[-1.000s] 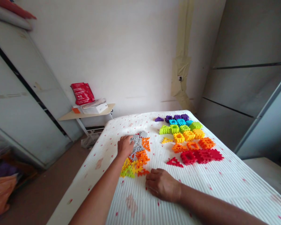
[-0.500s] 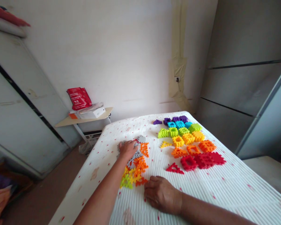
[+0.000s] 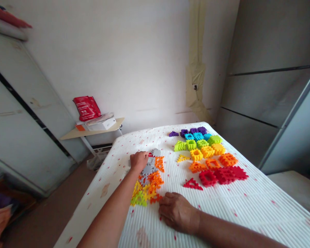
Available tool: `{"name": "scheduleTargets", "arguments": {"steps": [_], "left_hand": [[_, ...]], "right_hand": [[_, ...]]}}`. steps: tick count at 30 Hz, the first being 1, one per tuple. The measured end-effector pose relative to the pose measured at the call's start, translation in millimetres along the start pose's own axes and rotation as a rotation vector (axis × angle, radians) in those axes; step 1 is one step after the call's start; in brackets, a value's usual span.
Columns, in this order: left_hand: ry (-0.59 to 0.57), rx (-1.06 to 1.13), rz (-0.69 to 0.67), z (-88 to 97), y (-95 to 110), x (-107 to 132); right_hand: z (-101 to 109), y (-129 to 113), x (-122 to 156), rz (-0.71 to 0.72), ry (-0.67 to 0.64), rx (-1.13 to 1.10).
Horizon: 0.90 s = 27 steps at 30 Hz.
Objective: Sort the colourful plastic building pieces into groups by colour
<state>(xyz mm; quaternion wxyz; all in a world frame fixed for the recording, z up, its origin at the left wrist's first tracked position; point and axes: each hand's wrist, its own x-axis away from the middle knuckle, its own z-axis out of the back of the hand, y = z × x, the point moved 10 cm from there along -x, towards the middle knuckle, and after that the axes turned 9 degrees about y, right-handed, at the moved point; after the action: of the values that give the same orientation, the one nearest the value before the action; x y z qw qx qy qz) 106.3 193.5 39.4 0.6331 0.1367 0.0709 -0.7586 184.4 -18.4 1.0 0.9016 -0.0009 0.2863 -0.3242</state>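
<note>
At the far end of a mixed pile, my left hand [image 3: 138, 161] is closed, its fingertips on a small red interlocking piece [image 3: 150, 154] that is mostly hidden. Grey pieces [image 3: 149, 168] lie beside and below that hand. An orange triangle piece [image 3: 159, 163] is just to its right. Nearer to me, the pile has orange pieces [image 3: 155, 182], yellow ones [image 3: 146, 191] and a green one [image 3: 139, 198]. My right hand [image 3: 178, 212] rests on the white ribbed cover with its fingers curled, close to an orange piece [image 3: 155, 198]; nothing shows in it.
On the right, notched pieces stand in colour rows: purple [image 3: 193, 131], blue [image 3: 197, 137], green [image 3: 203, 144], yellow [image 3: 207, 151], orange [image 3: 212, 164], red [image 3: 224, 175]. A red triangle [image 3: 193, 184] lies before them. Behind left, a small table [image 3: 74, 133] holds red packets [image 3: 86, 108].
My left hand has drawn slightly toward me and its fingers have closed around the red piece, uncovering more grey pieces. My right hand has stayed in place.
</note>
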Motion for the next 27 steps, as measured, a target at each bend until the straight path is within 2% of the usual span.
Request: {"name": "scheduleTargets", "arguments": {"steps": [7, 14, 19, 27], "left_hand": [[-0.181, -0.055, 0.070, -30.5, 8, -23], [-0.270, -0.094, 0.075, -37.8, 9, -27], [-0.225, -0.075, 0.066, -38.2, 9, -26], [-0.024, 0.011, 0.049, -23.5, 10, -21]], "right_hand": [[0, 1, -1, -0.003, -0.010, -0.002], [1, 2, -1, 0.002, -0.007, 0.009], [3, 2, -1, 0.012, 0.019, 0.019], [2, 1, -2, 0.012, 0.027, 0.018]]}}
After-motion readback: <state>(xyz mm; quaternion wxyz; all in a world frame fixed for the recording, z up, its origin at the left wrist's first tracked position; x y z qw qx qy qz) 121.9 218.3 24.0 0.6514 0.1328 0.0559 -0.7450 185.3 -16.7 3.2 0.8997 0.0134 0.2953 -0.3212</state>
